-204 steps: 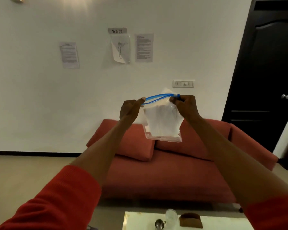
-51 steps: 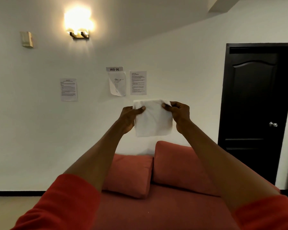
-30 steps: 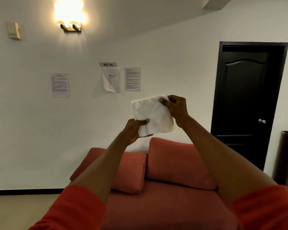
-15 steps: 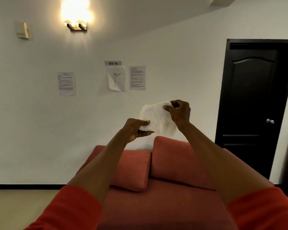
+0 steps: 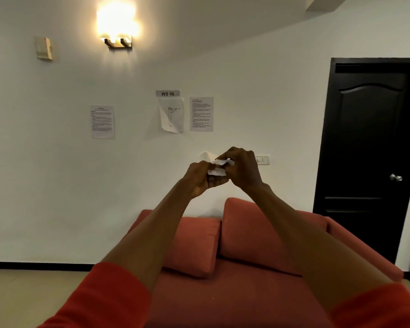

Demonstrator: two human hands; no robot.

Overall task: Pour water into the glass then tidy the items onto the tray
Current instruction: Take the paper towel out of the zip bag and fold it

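Both my arms are stretched out at chest height in front of the wall. A white napkin [image 5: 219,167] is bunched between my two hands, only small folds of it showing. My left hand [image 5: 200,179] grips its lower part from below. Fingers of my right hand [image 5: 243,170] are curled over its upper part. The two hands touch each other around the napkin. No glass, water or tray is in view.
A red sofa [image 5: 246,268] with two cushions stands below my arms against the white wall. A black door [image 5: 374,150] is at the right. Papers [image 5: 171,114] hang on the wall and a lamp [image 5: 117,27] glows above.
The napkin was held spread flat between my hands; my hands have since come together and crumpled it small. Earlier still, I held a clear zip bag of napkins.
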